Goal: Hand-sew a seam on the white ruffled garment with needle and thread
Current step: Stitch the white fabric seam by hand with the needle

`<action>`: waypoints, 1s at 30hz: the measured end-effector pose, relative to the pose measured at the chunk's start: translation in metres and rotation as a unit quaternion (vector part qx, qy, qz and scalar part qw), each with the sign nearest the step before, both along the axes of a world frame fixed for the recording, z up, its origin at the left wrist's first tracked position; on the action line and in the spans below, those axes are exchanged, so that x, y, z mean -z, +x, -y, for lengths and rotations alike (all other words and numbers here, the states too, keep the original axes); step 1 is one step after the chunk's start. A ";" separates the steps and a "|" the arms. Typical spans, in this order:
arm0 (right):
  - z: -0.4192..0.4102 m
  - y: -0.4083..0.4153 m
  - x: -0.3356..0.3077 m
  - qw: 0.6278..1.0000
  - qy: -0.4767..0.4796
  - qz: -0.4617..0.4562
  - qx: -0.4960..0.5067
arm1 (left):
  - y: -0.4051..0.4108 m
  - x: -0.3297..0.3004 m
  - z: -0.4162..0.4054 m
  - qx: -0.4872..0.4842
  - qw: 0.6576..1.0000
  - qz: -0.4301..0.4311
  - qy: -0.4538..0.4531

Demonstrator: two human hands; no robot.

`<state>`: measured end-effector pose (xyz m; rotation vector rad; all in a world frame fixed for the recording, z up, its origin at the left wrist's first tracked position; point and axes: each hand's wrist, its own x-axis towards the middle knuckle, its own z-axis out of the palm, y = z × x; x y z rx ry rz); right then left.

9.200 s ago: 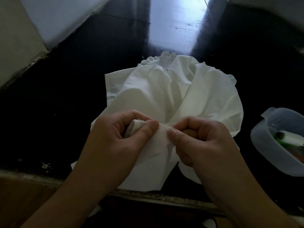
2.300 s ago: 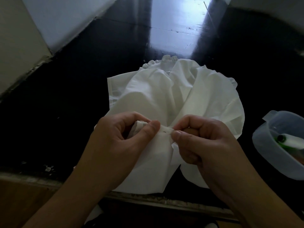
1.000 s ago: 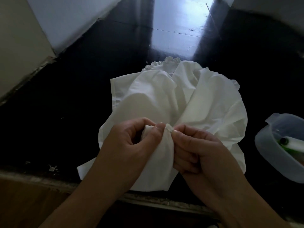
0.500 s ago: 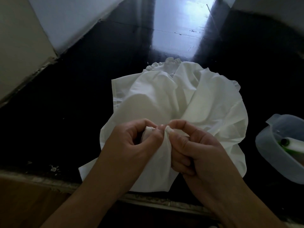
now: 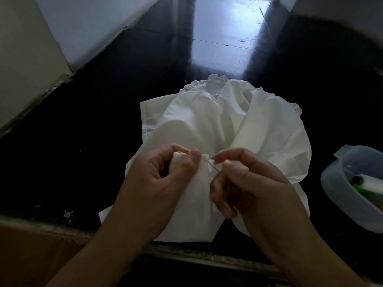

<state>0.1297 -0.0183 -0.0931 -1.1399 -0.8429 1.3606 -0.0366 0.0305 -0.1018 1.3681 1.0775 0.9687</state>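
Needle (image 5: 211, 165) now drawn out of the garment (image 5: 238, 129) fold, pinched in right hand (image 5: 246, 183) fingers.

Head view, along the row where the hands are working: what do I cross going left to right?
Dark tabletop → left hand gripping the white garment's fold → needle → right hand pinching it → translucent plastic tub holding a green-and-white spool.

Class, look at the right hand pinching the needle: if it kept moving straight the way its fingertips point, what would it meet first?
The right hand points left along the needle. First it would probably meet the bunched garment edge, then the left hand's thumb pinching it. Depth is unclear.
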 end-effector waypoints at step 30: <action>0.004 0.005 -0.006 0.905 0.052 0.420 0.037 | -0.002 0.001 -0.003 0.014 0.999 -0.032 0.033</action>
